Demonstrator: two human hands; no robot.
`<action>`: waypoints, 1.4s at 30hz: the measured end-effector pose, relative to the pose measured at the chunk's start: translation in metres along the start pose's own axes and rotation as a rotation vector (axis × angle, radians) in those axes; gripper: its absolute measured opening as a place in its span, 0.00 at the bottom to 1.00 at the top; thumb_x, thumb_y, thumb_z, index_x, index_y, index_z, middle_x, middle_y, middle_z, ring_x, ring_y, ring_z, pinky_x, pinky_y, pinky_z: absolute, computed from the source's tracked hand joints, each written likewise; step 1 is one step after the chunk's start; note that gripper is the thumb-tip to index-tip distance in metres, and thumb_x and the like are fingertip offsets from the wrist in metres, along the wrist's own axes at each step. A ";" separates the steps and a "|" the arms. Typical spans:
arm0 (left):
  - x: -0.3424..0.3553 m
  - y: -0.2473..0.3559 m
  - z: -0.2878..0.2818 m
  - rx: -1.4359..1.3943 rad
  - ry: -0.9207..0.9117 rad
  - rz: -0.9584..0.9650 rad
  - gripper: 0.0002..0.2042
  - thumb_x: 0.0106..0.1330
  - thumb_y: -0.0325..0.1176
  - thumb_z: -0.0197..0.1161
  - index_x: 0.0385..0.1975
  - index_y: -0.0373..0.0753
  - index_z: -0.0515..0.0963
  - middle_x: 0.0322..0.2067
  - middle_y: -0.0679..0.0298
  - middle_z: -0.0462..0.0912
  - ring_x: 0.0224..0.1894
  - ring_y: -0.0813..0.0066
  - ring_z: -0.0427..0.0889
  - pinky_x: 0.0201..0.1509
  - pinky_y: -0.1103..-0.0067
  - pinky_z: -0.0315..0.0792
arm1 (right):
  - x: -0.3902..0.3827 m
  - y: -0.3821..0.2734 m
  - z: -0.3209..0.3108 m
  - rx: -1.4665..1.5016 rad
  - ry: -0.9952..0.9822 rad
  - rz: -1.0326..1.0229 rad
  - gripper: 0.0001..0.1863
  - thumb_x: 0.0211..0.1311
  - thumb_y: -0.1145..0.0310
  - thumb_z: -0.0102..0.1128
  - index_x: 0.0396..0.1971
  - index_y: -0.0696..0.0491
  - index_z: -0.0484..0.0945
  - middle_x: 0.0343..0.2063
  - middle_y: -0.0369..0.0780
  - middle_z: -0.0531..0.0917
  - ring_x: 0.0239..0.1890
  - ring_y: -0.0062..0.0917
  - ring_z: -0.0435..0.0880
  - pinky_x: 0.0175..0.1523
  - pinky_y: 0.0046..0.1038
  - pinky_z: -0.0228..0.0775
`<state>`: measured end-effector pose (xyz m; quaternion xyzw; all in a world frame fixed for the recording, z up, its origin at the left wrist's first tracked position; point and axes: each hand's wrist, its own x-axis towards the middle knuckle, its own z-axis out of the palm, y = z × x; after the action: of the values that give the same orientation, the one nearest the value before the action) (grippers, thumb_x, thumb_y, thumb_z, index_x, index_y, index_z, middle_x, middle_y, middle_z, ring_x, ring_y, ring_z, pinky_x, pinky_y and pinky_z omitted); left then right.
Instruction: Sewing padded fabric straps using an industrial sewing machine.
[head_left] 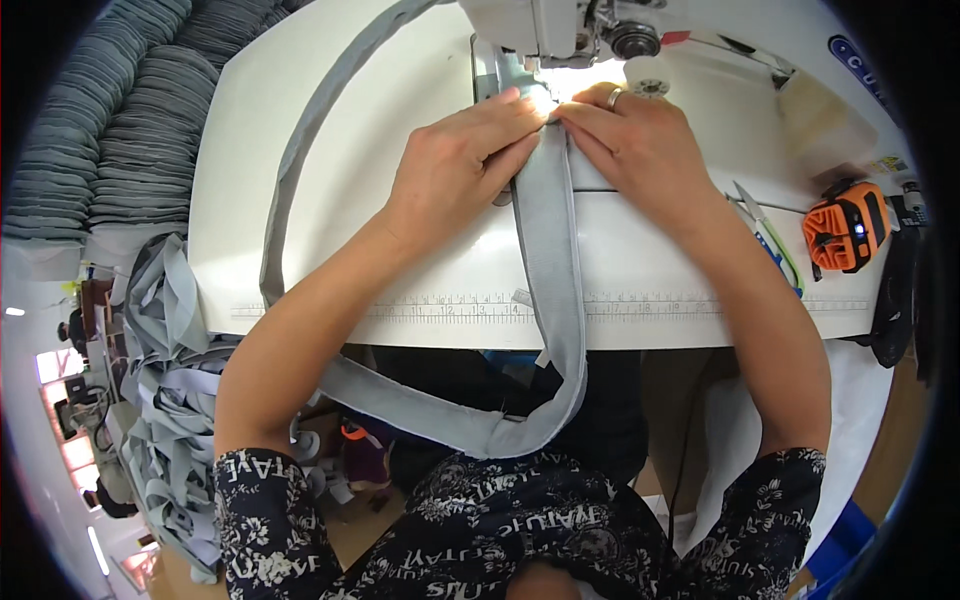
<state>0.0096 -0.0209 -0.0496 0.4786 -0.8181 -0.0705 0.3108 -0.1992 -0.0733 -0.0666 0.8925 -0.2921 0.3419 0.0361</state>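
A long grey fabric strip (548, 200) runs up under the lit needle area of a white sewing machine (500, 25). My left hand (460, 160) lies on the strip's left side, its fingertips pressed down close to the needle. From the right, my right hand (640, 135), with a ring on one finger, pinches the strip's edge near the same spot. Toward me the strip drops over the table edge and loops across my lap to the left. Another stretch of it arcs over the left of the table. Glare hides the needle and presser foot.
Tall stacks of folded grey fabric (130, 120) stand at the far left, above a heap of loose grey strips (180, 430). To the right on the table (650, 240) lie scissors (765, 235) and an orange-and-black device (845, 228). A printed ruler scale (440, 308) crosses the near edge.
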 end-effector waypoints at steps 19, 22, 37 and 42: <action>-0.001 0.004 -0.003 0.143 -0.039 0.130 0.10 0.65 0.33 0.61 0.45 0.40 0.82 0.46 0.62 0.84 0.58 0.64 0.77 0.65 0.65 0.66 | 0.001 -0.010 -0.013 -0.080 -0.101 -0.102 0.07 0.47 0.72 0.60 0.29 0.53 0.80 0.35 0.36 0.80 0.39 0.28 0.80 0.43 0.29 0.76; -0.001 0.006 -0.001 0.148 -0.040 0.135 0.10 0.65 0.32 0.61 0.44 0.40 0.82 0.45 0.62 0.83 0.57 0.63 0.77 0.65 0.64 0.66 | 0.000 -0.016 -0.018 -0.152 -0.187 -0.105 0.05 0.48 0.74 0.59 0.27 0.55 0.79 0.36 0.37 0.80 0.41 0.28 0.79 0.45 0.28 0.75; 0.001 0.002 0.000 0.156 -0.045 0.115 0.11 0.66 0.32 0.60 0.45 0.39 0.81 0.47 0.60 0.82 0.58 0.62 0.77 0.65 0.65 0.66 | -0.002 -0.027 -0.015 -0.243 -0.178 -0.047 0.08 0.48 0.75 0.58 0.30 0.58 0.80 0.39 0.39 0.80 0.43 0.28 0.79 0.45 0.28 0.72; 0.004 -0.002 0.002 0.115 0.023 0.136 0.08 0.64 0.34 0.59 0.38 0.38 0.81 0.43 0.61 0.82 0.55 0.62 0.78 0.62 0.63 0.68 | 0.001 -0.027 -0.015 -0.258 -0.206 -0.025 0.10 0.49 0.75 0.58 0.33 0.57 0.80 0.40 0.40 0.81 0.44 0.28 0.79 0.45 0.28 0.72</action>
<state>0.0085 -0.0250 -0.0501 0.4397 -0.8478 0.0032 0.2964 -0.1927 -0.0474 -0.0509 0.9142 -0.3247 0.2078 0.1248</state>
